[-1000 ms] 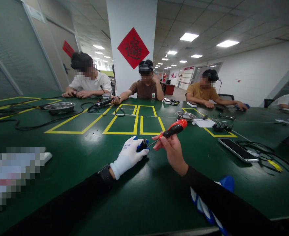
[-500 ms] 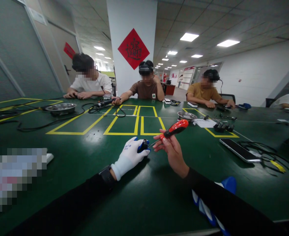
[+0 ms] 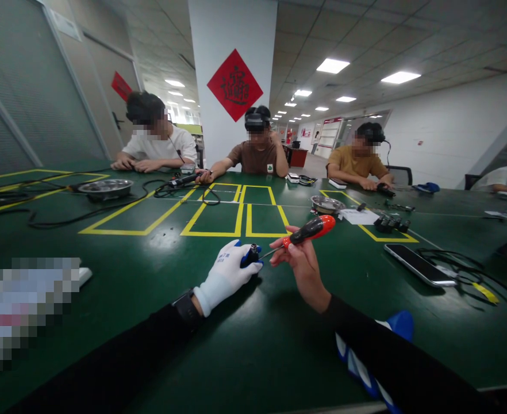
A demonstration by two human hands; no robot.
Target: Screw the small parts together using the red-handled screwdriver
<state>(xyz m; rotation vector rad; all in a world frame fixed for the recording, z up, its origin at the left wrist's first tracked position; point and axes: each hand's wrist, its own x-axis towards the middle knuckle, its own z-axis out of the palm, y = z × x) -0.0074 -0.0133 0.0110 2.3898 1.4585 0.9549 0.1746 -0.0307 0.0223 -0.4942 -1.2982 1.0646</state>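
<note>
My left hand (image 3: 230, 269), in a white glove with blue fingertips, is wrapped round a small black part (image 3: 252, 255) with a metal tip pointing up, just above the green table. My bare right hand (image 3: 297, 259) grips a red and black screwdriver (image 3: 311, 229) near the front of its handle. The screwdriver's shaft slants down to the left and its tip reaches the side of the black part. Exactly where the tip meets the part is too small to tell.
On the green table (image 3: 150, 351) lie a phone (image 3: 419, 264) and cables at right, several black parts (image 3: 392, 223), metal dishes (image 3: 329, 203), and a blue-white glove (image 3: 359, 368) under my right forearm. Three people sit opposite; another is at far right.
The screwdriver's handle has turned about its shaft, showing more black, and tilted slightly lower to the right. My left hand and the black part stay almost unmoved.
</note>
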